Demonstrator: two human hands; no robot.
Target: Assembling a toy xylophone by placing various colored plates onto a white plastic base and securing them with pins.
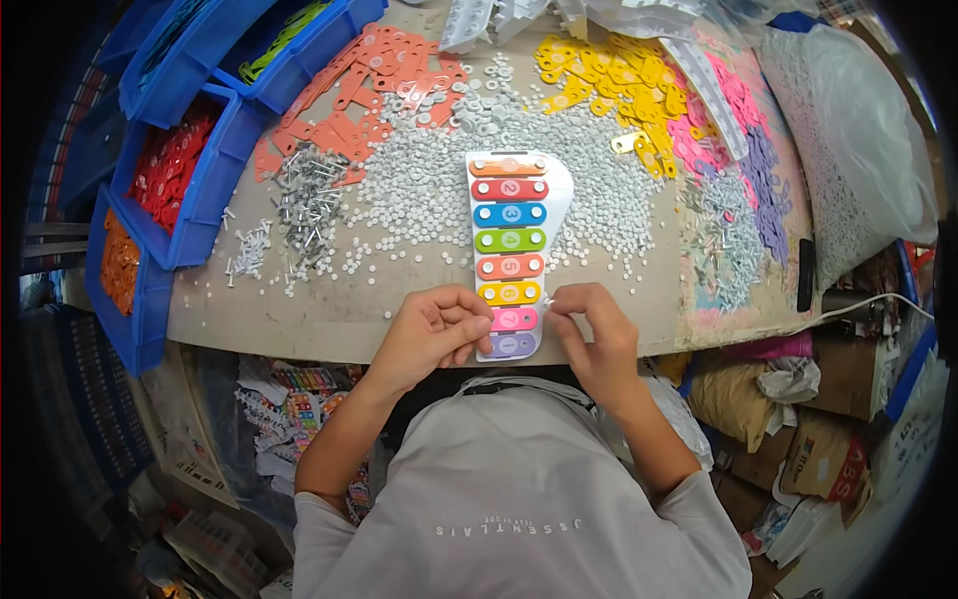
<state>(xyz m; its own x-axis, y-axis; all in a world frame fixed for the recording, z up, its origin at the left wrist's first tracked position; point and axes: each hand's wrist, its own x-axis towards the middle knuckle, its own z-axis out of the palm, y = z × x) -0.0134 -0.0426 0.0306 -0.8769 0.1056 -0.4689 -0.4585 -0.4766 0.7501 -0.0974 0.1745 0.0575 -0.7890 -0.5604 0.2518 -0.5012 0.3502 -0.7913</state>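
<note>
A toy xylophone (511, 240) with a white base and several coloured bars lies upright before me near the table's front edge. Round white caps sit on both ends of the upper bars. My left hand (439, 334) is closed at the left end of the pink bar (513, 319), its fingertips pressed together; what they hold, if anything, is hidden. Beside that bar's right end, where a hole shows, my right hand (596, 334) pinches a small white piece (548, 301). The lilac bar (512, 345) lies nearest me, partly behind my left fingers.
Small white caps (419, 190) are spread across the table (329, 314). Piles of orange plates (349, 130), yellow plates (619, 75), purple plates (763, 175) and metal pins (309, 190) surround them. Blue bins (205, 200) stand left. A large clear bag (848, 130) sits right, near a white cable (878, 298).
</note>
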